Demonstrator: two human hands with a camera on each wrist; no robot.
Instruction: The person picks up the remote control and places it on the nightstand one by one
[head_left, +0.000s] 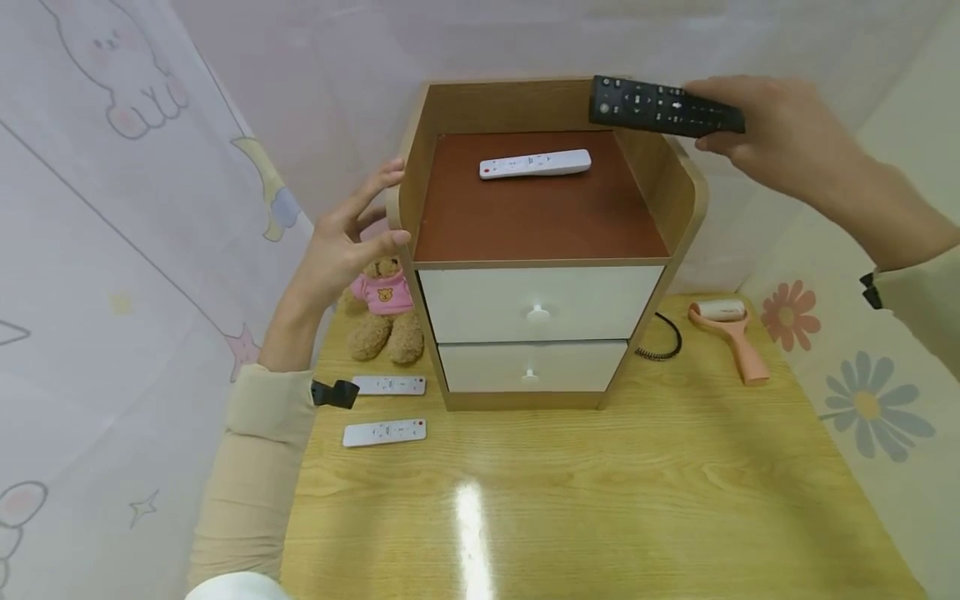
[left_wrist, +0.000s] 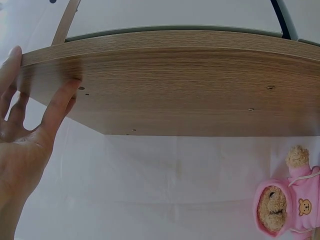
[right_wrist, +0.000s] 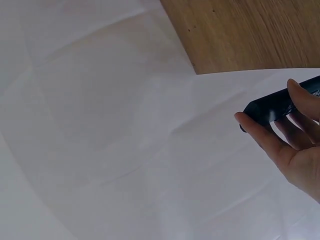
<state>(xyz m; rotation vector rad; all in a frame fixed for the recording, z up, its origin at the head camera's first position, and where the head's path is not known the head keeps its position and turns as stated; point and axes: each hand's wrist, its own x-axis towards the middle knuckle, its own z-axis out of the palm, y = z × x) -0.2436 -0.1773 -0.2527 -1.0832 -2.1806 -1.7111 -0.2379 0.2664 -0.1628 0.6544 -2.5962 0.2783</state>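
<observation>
My right hand [head_left: 780, 125] grips a black remote control [head_left: 637, 107] by its near end, holding it in the air above the right side of the small drawer cabinet [head_left: 540, 304]. In the right wrist view, the dark end of that remote [right_wrist: 272, 106] shows between thumb and fingers. A white remote control [head_left: 536, 164] lies on the cabinet's brown top shelf [head_left: 525, 217]. At the left side panel, my left hand [head_left: 341, 237] rests with spread fingers; the left wrist view has its fingertips [left_wrist: 67, 92] against the panel's wood [left_wrist: 175, 85].
Left of the cabinet sits a teddy bear [head_left: 386, 300] in a pink hoodie. Two white remotes, a rear one [head_left: 390, 385] and a front one [head_left: 385, 432], lie on the wooden table [head_left: 600, 500]. On the right are an orange lint roller [head_left: 738, 337] and a black coiled cord [head_left: 663, 350].
</observation>
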